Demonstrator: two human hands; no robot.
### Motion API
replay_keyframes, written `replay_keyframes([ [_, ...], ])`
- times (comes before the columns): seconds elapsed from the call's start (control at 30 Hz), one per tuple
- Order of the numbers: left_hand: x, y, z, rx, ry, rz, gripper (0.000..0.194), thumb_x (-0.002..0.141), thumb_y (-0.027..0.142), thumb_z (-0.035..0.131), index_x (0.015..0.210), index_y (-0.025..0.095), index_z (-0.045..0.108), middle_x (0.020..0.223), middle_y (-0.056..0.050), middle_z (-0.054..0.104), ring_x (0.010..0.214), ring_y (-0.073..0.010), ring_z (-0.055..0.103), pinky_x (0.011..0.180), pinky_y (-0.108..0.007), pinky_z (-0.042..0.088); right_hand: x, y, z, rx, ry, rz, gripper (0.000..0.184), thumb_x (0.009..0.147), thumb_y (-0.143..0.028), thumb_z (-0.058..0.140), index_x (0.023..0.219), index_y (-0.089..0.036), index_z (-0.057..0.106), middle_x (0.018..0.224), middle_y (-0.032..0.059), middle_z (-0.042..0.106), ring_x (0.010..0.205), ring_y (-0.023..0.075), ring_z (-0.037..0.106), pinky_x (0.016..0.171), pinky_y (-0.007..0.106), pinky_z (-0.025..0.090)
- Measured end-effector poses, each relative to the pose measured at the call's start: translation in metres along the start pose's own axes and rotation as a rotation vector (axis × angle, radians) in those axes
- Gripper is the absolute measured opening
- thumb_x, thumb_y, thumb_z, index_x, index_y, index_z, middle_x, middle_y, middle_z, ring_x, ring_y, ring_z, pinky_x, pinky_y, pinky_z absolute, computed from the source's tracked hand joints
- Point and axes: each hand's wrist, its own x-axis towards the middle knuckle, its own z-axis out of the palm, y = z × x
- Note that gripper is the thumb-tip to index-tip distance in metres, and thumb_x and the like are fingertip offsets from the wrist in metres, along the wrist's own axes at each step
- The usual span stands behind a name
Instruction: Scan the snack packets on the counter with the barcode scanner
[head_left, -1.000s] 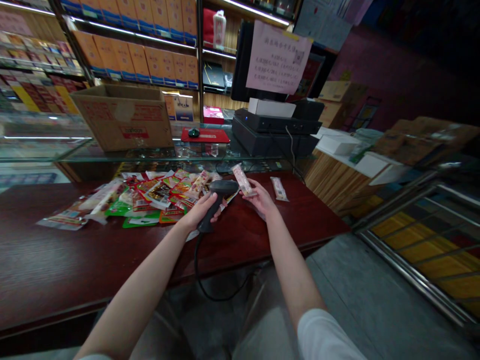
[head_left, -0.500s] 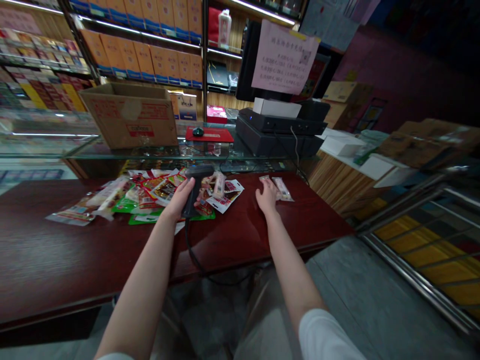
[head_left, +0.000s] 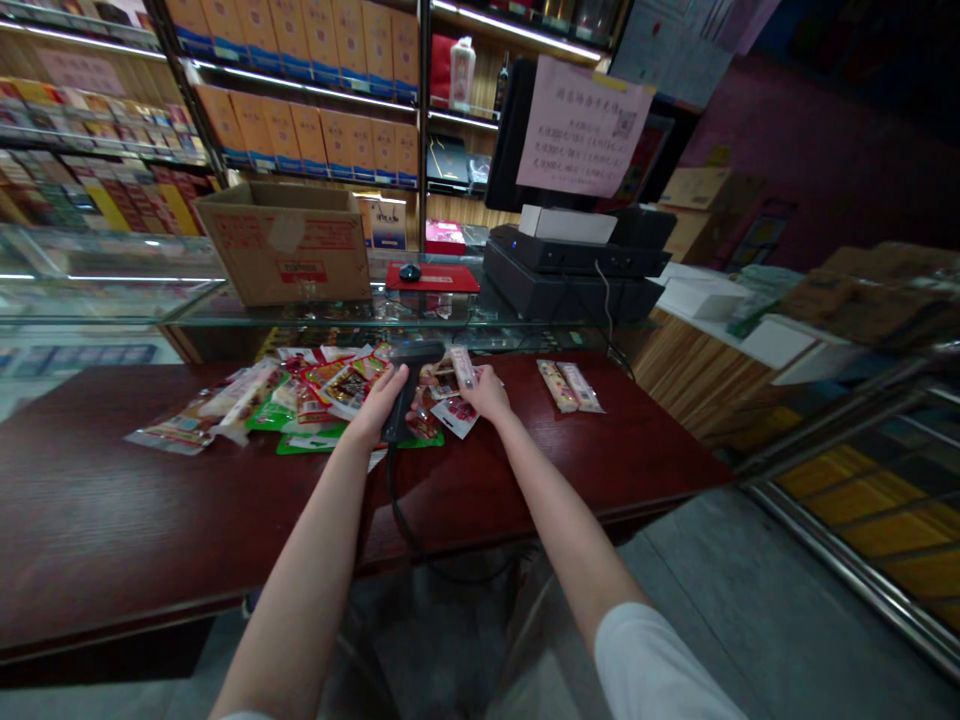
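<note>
My left hand is wrapped round the handle of a black barcode scanner, whose head points right over a pile of snack packets. Close to the scanner's front, my right hand grips a small clear-wrapped snack bar by its near end. Beneath that hand lies a white and red snack pouch, partly covered. Two more wrapped snack bars rest side by side on the dark red table, to the right of my right hand.
Behind the table runs a glass counter with an open cardboard box, a mouse on a red mat, and a monitor above black machines. The scanner's cable droops over the front edge. A metal railing stands at right.
My right hand has left the two bars on the right and moved left to the pile, taking hold of a snack bar there. My left hand still holds the scanner.
</note>
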Motion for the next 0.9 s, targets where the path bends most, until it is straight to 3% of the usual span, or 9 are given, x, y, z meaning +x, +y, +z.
replay_keyframes([
  [0.1, 0.001, -0.002, 0.000, -0.011, -0.001, 0.023, 0.058, 0.074, 0.056, 0.072, 0.113, 0.017, 0.054, 0.084, -0.005, 0.068, 0.049, -0.0074, 0.049, 0.038, -0.018, 0.036, -0.001, 0.013, -0.023, -0.074, 0.131, 0.014, 0.045, 0.079, -0.019, 0.063, 0.119, -0.016, 0.044, 0.121, 0.0184, 0.060, 0.113, 0.0323, 0.058, 0.101, 0.048, 0.040],
  [0.17, 0.001, -0.002, 0.001, -0.018, -0.007, 0.027, 0.057, 0.075, 0.055, 0.071, 0.113, 0.017, 0.055, 0.088, -0.006, 0.068, 0.050, -0.0070, 0.049, 0.038, -0.018, 0.036, -0.003, 0.026, -0.041, -0.114, 0.228, -0.056, 0.042, 0.080, -0.020, 0.061, 0.118, -0.018, 0.045, 0.121, 0.0168, 0.061, 0.113, 0.0297, 0.059, 0.099, 0.044, 0.044],
  [0.27, 0.000, -0.002, 0.005, -0.034, -0.063, 0.016, 0.054, 0.077, 0.054, 0.070, 0.113, 0.016, 0.056, 0.082, -0.006, 0.067, 0.049, -0.0076, 0.048, 0.038, -0.018, 0.035, -0.008, 0.048, -0.067, -0.142, 0.344, -0.217, 0.043, 0.077, -0.020, 0.059, 0.118, -0.017, 0.048, 0.122, 0.0166, 0.061, 0.115, 0.0277, 0.057, 0.100, 0.042, 0.044],
  [0.37, -0.004, -0.003, 0.013, -0.035, -0.167, -0.044, 0.053, 0.080, 0.056, 0.066, 0.111, 0.015, 0.058, 0.066, -0.002, 0.061, 0.045, -0.0085, 0.046, 0.038, -0.019, 0.033, -0.018, 0.064, -0.080, -0.141, 0.376, -0.317, 0.045, 0.075, -0.020, 0.058, 0.118, -0.017, 0.048, 0.124, 0.0157, 0.060, 0.119, 0.0264, 0.055, 0.105, 0.042, 0.042],
  [0.47, -0.010, -0.005, 0.025, -0.025, -0.252, -0.116, 0.054, 0.079, 0.058, 0.066, 0.109, 0.014, 0.058, 0.058, 0.001, 0.055, 0.042, -0.0083, 0.044, 0.037, -0.020, 0.032, -0.027, 0.067, -0.081, -0.114, 0.391, -0.331, 0.048, 0.076, -0.022, 0.058, 0.122, -0.017, 0.045, 0.128, 0.0159, 0.060, 0.125, 0.0261, 0.052, 0.110, 0.045, 0.037],
  [0.63, -0.017, -0.009, 0.044, 0.031, -0.294, -0.155, 0.054, 0.076, 0.062, 0.068, 0.100, 0.016, 0.053, 0.055, 0.004, 0.053, 0.041, -0.0083, 0.044, 0.036, -0.019, 0.033, -0.031, 0.057, -0.072, -0.014, 0.359, -0.358, 0.054, 0.078, -0.022, 0.058, 0.129, -0.018, 0.039, 0.133, 0.0173, 0.058, 0.128, 0.0249, 0.052, 0.112, 0.047, 0.034],
  [0.9, -0.017, -0.021, 0.048, 0.100, -0.341, -0.142, 0.050, 0.078, 0.064, 0.063, 0.093, 0.018, 0.048, 0.054, 0.005, 0.051, 0.038, -0.0071, 0.044, 0.037, -0.018, 0.033, -0.032, 0.057, -0.066, -0.041, 0.332, -0.422, 0.058, 0.078, -0.018, 0.058, 0.132, -0.017, 0.038, 0.133, 0.0171, 0.059, 0.127, 0.0238, 0.053, 0.111, 0.044, 0.037],
])
